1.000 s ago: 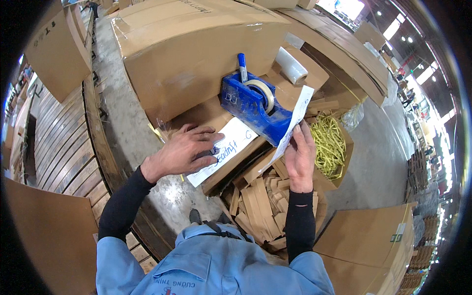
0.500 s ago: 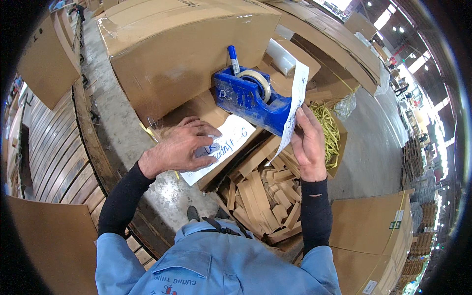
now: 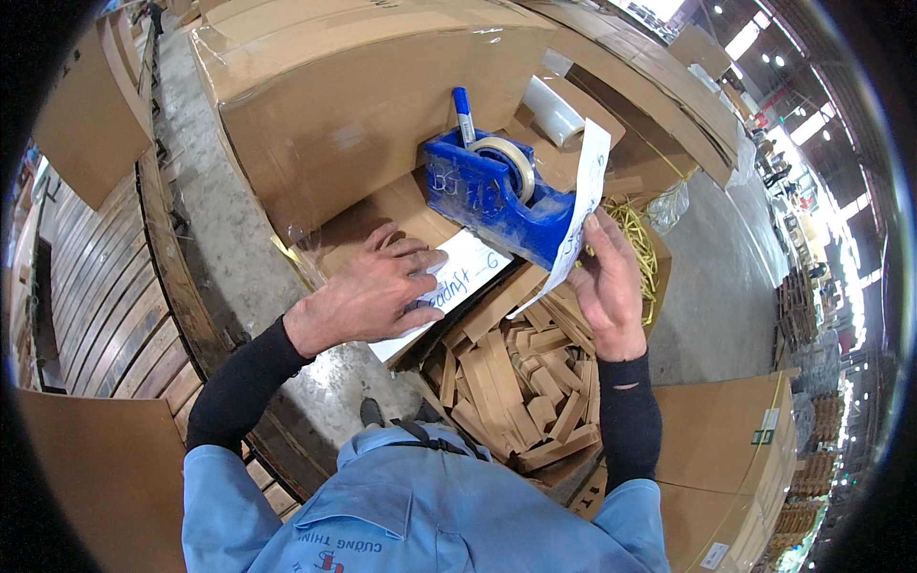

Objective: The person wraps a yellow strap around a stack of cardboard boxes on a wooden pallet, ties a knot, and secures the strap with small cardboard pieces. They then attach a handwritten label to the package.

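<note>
My left hand (image 3: 373, 286) lies on a white paper sheet (image 3: 478, 258) with blue handwriting, its fingers stretched out and apart. That sheet rests flat on a cardboard surface beside a blue tape dispenser (image 3: 492, 205). The dispenser carries a roll of tape (image 3: 521, 167), and a blue marker (image 3: 463, 115) stands in its back end. At the right, my right hand (image 3: 611, 291) pinches a second handwritten paper sheet (image 3: 587, 181), held upright and curled in front of the dispenser's right end. Part of the flat sheet is hidden under my left fingers.
Below the sheets stands a box of cardboard offcuts (image 3: 516, 392). Yellow strapping (image 3: 642, 248) fills another box at right. A large carton (image 3: 334, 124) stands behind, with a roll of clear film (image 3: 554, 110) near it. A slatted wooden conveyor (image 3: 105, 296) runs along the left.
Both hands have shifted slightly to the right. The left hand has slid further over the flat sheet, covering more writing. The upright sheet has moved right with my right hand.
</note>
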